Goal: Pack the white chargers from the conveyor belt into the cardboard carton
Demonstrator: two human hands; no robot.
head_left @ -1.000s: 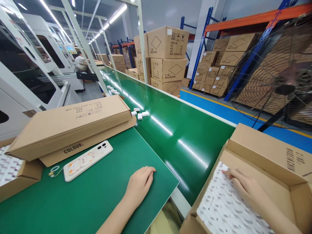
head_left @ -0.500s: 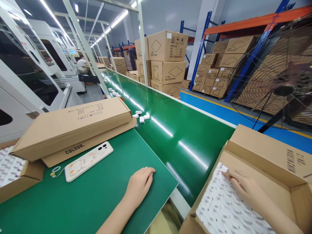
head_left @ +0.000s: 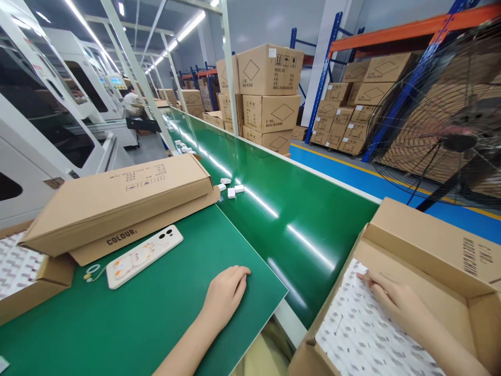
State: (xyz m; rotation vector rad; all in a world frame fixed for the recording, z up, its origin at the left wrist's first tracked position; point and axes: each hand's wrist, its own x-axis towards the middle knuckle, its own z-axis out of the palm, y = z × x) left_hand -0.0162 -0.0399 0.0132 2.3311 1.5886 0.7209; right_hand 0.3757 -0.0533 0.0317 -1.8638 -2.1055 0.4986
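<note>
Two hands down: left hand [head_left: 226, 292] lay flat, empty, on tabletop [head_left: 156, 313]; right hand [head_left: 395, 300] spread on sheet [head_left: 352, 334] in box [head_left: 422, 245]. Risk: sheet creasing if fingers dragged.

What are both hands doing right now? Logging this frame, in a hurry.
Left hand: empty, palm down on green mat.
Right hand: open, fingers on white sheet in box.

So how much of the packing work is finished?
Done: the open brown cardboard box already holds rows of small white packets. In hand: the right hand touches the packets; the left hand rests on the green mat. Left: small white pieces lie on the green conveyor belt.
</note>
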